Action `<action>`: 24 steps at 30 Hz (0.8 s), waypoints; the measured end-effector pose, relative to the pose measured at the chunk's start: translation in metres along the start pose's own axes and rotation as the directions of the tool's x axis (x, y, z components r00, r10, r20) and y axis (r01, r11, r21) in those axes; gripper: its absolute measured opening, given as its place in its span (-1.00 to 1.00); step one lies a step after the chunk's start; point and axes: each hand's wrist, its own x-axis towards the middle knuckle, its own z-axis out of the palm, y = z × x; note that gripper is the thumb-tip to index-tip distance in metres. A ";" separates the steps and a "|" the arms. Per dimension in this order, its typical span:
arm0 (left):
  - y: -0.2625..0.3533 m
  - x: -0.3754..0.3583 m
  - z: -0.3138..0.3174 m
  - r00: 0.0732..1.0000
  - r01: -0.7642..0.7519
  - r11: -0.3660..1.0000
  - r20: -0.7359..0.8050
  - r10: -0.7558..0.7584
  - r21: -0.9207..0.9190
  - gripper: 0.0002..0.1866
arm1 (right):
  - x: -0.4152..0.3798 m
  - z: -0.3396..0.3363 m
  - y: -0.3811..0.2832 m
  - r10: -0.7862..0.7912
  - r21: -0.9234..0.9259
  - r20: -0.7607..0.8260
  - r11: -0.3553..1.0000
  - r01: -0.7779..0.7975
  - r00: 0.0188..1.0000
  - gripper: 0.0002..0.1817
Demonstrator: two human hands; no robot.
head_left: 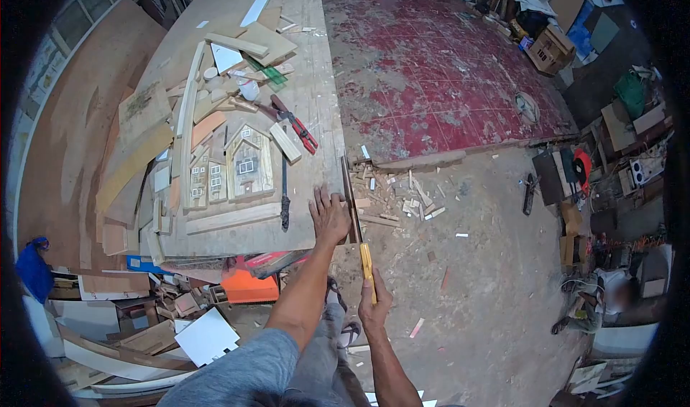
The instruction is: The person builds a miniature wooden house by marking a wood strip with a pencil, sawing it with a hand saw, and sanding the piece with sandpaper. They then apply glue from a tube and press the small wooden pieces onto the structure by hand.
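Note:
My right hand (376, 299) is closed around the yellow handle of a handsaw (351, 202), whose thin dark blade is seen nearly edge-on along the table's side edge. Flat on the corner of the wooden worktable (309, 238), my left hand (331, 219) has its fingers stretched out, right beside the blade. Any small piece under that palm is hidden. Left of it lie a dark, slim tool (284, 184) and red-handled pliers (305, 135). Farther left, a house-shaped wooden piece (248, 164) with small white-framed windows lies within wooden strips (233, 219).
Wood offcuts, a green translucent piece (273, 76) and a small white container (249, 89) crowd the table's far part. Scraps (392, 199) litter the floor below the edge. Beyond stands a worn red platform (445, 76). A person (611, 299) sits at the right.

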 end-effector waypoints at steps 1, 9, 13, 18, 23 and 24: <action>-0.001 0.000 0.000 1.000 -0.003 1.000 0.000 0.003 -0.001 -0.64 | -0.001 0.000 -0.005 0.000 0.000 0.000 1.000 0.000 1.000 -0.56; 0.002 0.000 0.001 1.000 0.012 1.000 -0.015 -0.012 0.014 -0.64 | -0.011 -0.004 -0.016 -0.067 -0.077 -0.012 0.995 0.066 0.998 -0.57; 0.003 -0.001 0.000 1.000 0.005 0.999 -0.021 -0.004 0.054 -0.67 | -0.013 -0.002 -0.002 -0.127 -0.119 -0.008 0.985 0.125 0.992 -0.57; 0.010 0.001 -0.009 0.999 0.044 0.999 0.021 -0.045 0.028 -0.67 | -0.028 -0.014 0.014 -0.258 -0.173 -0.062 0.954 0.244 0.964 -0.57; 0.008 -0.002 -0.004 0.999 0.044 0.999 0.023 -0.044 0.020 -0.67 | -0.015 0.001 -0.009 -0.106 -0.118 -0.045 0.988 0.101 0.993 -0.59; 0.009 -0.003 -0.004 0.998 0.049 0.998 0.024 -0.050 0.025 -0.67 | -0.032 -0.004 0.000 -0.208 -0.097 -0.101 0.975 0.199 0.973 -0.59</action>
